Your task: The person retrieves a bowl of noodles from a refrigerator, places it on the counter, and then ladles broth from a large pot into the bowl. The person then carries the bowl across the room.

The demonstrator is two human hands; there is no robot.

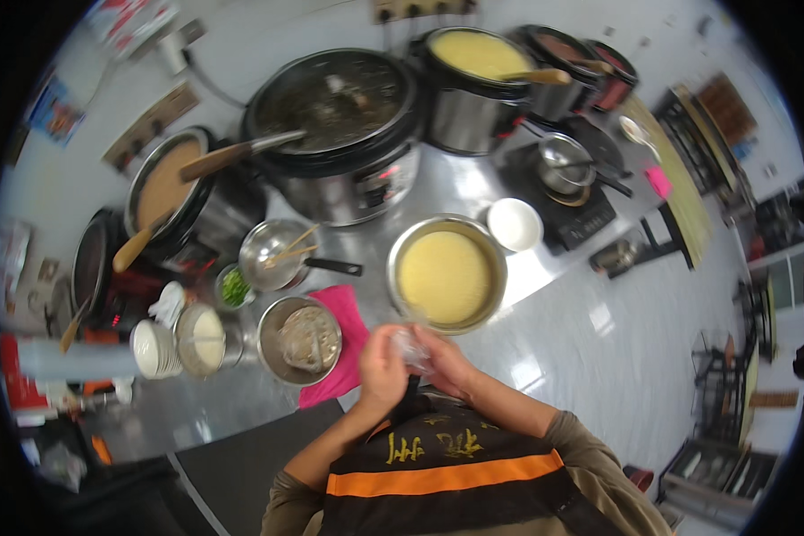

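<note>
Close to my apron, my left hand (382, 367) and my right hand (450, 367) are together, gripping crumpled clear plastic (411, 351) between them. Whether it is a glove, bag or film I cannot tell. Just beyond my fingertips stands a steel pot (500, 273) holding a thick yellow liquid (445, 276). Left of my hands is a steel bowl (265, 348) with a wet, greyish-brown mixture (308, 340). A bright pink cloth (346, 335) lies partly under that bowl, beside my left hand.
Behind are a large electric cooker (335, 194) of dark liquid and several smaller cookers, some with wooden-handled ladles. A long-handled pan (268, 234), chopped greens (234, 288), stacked white bowls (149, 348), a white bowl (514, 225) and an induction hob (583, 218) stand on the steel counter.
</note>
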